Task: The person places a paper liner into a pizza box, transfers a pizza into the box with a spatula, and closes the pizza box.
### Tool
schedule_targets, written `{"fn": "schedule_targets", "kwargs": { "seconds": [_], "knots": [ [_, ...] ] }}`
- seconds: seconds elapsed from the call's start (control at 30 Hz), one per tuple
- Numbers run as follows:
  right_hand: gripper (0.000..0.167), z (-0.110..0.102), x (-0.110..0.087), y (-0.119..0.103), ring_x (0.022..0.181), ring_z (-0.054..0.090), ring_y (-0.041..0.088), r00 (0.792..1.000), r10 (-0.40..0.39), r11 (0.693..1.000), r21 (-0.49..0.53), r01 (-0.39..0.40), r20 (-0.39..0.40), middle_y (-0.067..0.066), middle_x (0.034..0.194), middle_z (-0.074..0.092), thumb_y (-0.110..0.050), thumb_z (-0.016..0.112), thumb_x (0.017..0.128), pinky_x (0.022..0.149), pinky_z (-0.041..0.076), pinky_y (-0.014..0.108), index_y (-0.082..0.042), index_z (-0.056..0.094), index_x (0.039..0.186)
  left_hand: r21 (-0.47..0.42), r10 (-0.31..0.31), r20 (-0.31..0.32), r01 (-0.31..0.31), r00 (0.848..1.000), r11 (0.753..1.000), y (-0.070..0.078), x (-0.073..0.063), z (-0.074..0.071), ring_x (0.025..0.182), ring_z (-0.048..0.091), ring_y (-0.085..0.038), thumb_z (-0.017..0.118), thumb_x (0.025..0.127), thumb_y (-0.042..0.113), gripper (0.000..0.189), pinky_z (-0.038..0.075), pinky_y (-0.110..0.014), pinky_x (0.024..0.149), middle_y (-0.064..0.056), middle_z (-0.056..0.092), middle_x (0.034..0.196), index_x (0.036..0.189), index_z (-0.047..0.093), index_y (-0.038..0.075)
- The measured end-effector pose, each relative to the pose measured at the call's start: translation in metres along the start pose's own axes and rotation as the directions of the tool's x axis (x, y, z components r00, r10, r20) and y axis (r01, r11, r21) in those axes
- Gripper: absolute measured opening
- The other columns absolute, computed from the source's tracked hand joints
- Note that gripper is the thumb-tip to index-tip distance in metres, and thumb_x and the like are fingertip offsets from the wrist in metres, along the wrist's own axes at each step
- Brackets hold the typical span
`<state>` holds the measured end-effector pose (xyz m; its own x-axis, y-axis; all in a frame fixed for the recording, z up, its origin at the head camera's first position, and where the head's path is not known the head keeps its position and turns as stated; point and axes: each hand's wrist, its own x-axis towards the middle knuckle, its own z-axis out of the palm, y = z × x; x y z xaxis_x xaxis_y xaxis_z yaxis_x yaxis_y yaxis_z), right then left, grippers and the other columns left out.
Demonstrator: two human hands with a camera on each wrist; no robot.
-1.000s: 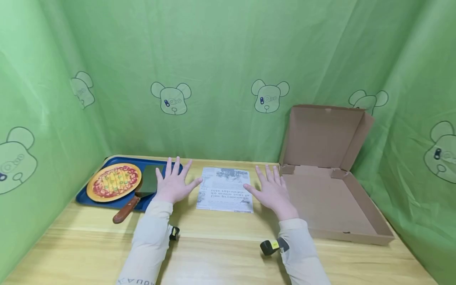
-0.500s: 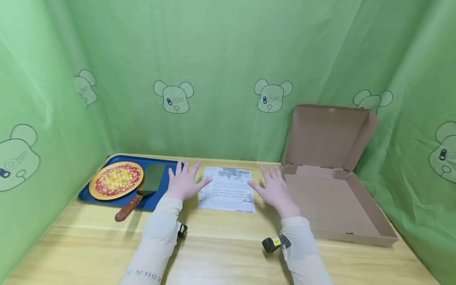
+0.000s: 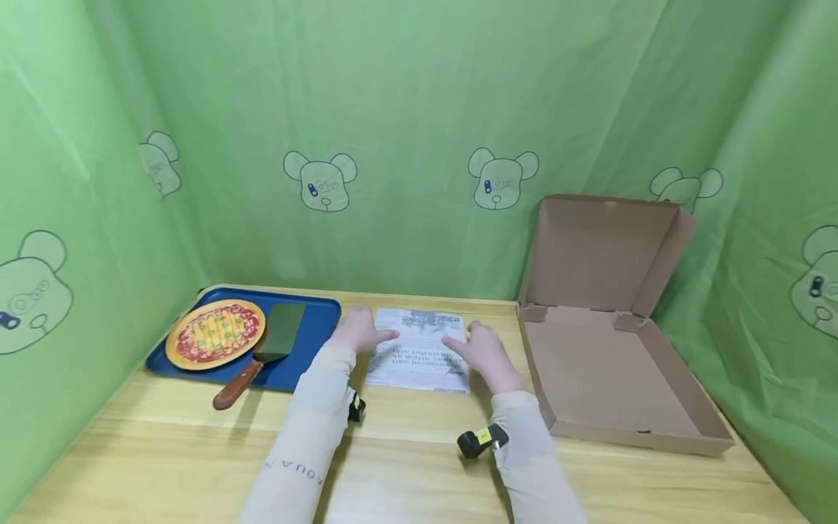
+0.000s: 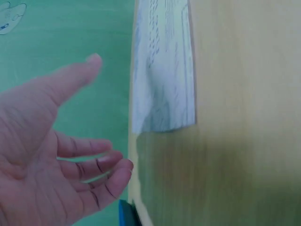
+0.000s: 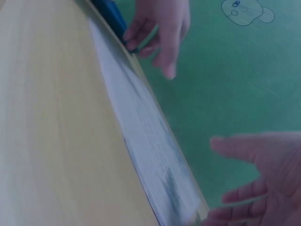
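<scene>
Left hand (image 3: 354, 332) and right hand (image 3: 483, 352), fingers (image 4: 84, 147) relaxed and empty, flank thin, rectangular printed paper (image 3: 420, 351) on wood-grained table (image 3: 406, 473).

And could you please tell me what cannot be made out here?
Printed sheet, head view: fine print too small to read.
Left hand, head view: fingertips except the thumb's, hidden by its back.
Blue tray, head view: part covered by the pizza.
Right hand, right wrist view: cut off by the right edge.
</scene>
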<state>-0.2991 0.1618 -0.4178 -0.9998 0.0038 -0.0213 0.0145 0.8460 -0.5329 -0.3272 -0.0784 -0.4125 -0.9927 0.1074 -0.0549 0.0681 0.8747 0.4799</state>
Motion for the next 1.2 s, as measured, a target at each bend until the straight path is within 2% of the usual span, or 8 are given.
{"fn": "schedule_targets", "kwargs": {
  "seconds": [0.03, 0.1, 0.17, 0.2, 0.4, 0.53, 0.73, 1.2],
  "knots": [
    [0.070, 0.001, 0.000, -0.002, 0.112, 0.057, 0.043, 1.000, 0.030, 0.999, 0.011, -0.030, 0.005, 0.031, 0.125, 0.056, -0.045, 0.064, 0.090, 0.098, 0.049, 0.051, 0.010, 0.046, 0.130, -0.014, -0.019, 0.006, 0.019, 1.000, 1.000, 0.001, 0.001, 0.000, 0.091, 0.063, -0.028, 0.071, 0.084, 0.050, 0.057, 0.055, -0.037, 0.077, -0.018, 0.065, 0.102, 0.104, 0.062, -0.002],
    [0.064, 0.003, 0.000, -0.005, 0.099, 0.060, 0.037, 0.996, 0.086, 0.996, 0.033, -0.086, 0.009, 0.028, 0.116, 0.060, -0.042, 0.066, 0.089, 0.088, 0.053, 0.046, 0.009, 0.049, 0.123, -0.045, -0.056, 0.011, 0.056, 0.998, 0.997, 0.002, 0.003, 0.001, 0.066, 0.052, -0.018, 0.076, 0.081, 0.044, 0.042, 0.044, -0.028, 0.056, -0.006, 0.055, 0.073, 0.077, 0.058, 0.006],
    [0.056, 0.005, -0.001, -0.008, 0.087, 0.057, 0.029, 0.991, 0.135, 0.989, 0.058, -0.136, 0.010, 0.021, 0.102, 0.060, -0.040, 0.068, 0.088, 0.077, 0.053, 0.040, 0.006, 0.052, 0.115, -0.066, -0.091, 0.013, 0.091, 0.996, 0.994, 0.004, 0.004, 0.002, 0.056, 0.038, -0.014, 0.079, 0.079, 0.037, 0.042, 0.031, -0.026, 0.050, 0.001, 0.039, 0.062, 0.064, 0.049, 0.011],
    [0.052, 0.006, -0.001, -0.010, 0.082, 0.054, 0.026, 0.988, 0.156, 0.985, 0.076, -0.156, 0.010, 0.017, 0.096, 0.058, -0.038, 0.069, 0.087, 0.072, 0.051, 0.037, 0.005, 0.053, 0.112, -0.076, -0.104, 0.010, 0.104, 0.995, 0.992, 0.005, 0.004, 0.002, 0.057, 0.037, -0.014, 0.081, 0.078, 0.034, 0.041, 0.031, -0.025, 0.050, 0.001, 0.040, 0.062, 0.064, 0.049, 0.011],
    [0.039, 0.007, -0.002, -0.011, 0.075, 0.052, 0.023, 0.977, 0.215, 0.969, 0.125, -0.213, -0.002, 0.010, 0.083, 0.051, -0.026, 0.070, 0.086, 0.065, 0.046, 0.031, 0.003, 0.055, 0.106, -0.053, -0.159, 0.004, 0.159, 0.987, 0.986, 0.018, 0.007, 0.003, 0.078, 0.058, -0.022, 0.084, 0.074, 0.020, 0.032, 0.052, -0.033, 0.072, -0.009, 0.067, 0.088, 0.094, 0.069, 0.001],
    [0.028, 0.008, 0.001, -0.007, 0.072, 0.051, 0.022, 0.976, 0.219, 0.968, 0.130, -0.216, -0.012, 0.007, 0.078, 0.050, -0.020, 0.071, 0.083, 0.060, 0.043, 0.029, 0.001, 0.057, 0.095, 0.000, -0.188, 0.008, 0.188, 0.982, 0.982, 0.025, 0.010, 0.005, 0.096, 0.064, -0.028, 0.084, 0.073, 0.015, 0.036, 0.055, -0.038, 0.088, -0.014, 0.070, 0.107, 0.104, 0.070, 0.001],
    [0.027, 0.012, 0.005, -0.003, 0.066, 0.046, 0.018, 0.975, 0.224, 0.967, 0.126, -0.222, 0.002, 0.003, 0.071, 0.043, -0.018, 0.072, 0.081, 0.055, 0.038, 0.026, -0.007, 0.048, 0.080, -0.019, -0.241, 0.001, 0.241, 0.971, 0.970, 0.026, 0.010, 0.004, 0.102, 0.064, -0.030, 0.083, 0.071, 0.009, 0.036, 0.055, -0.039, 0.090, -0.016, 0.069, 0.111, 0.104, 0.070, 0.001],
    [0.029, 0.013, 0.011, 0.010, 0.074, 0.052, 0.020, 0.975, 0.220, 0.961, 0.169, -0.220, 0.022, 0.008, 0.083, 0.052, -0.021, 0.070, 0.084, 0.059, 0.042, 0.026, -0.003, 0.051, 0.097, -0.111, -0.238, 0.031, 0.240, 0.971, 0.964, 0.022, 0.003, 0.003, 0.105, 0.062, -0.032, 0.082, 0.074, 0.010, 0.041, 0.052, -0.040, 0.096, -0.019, 0.067, 0.114, 0.110, 0.067, -0.004]
  ]
}}
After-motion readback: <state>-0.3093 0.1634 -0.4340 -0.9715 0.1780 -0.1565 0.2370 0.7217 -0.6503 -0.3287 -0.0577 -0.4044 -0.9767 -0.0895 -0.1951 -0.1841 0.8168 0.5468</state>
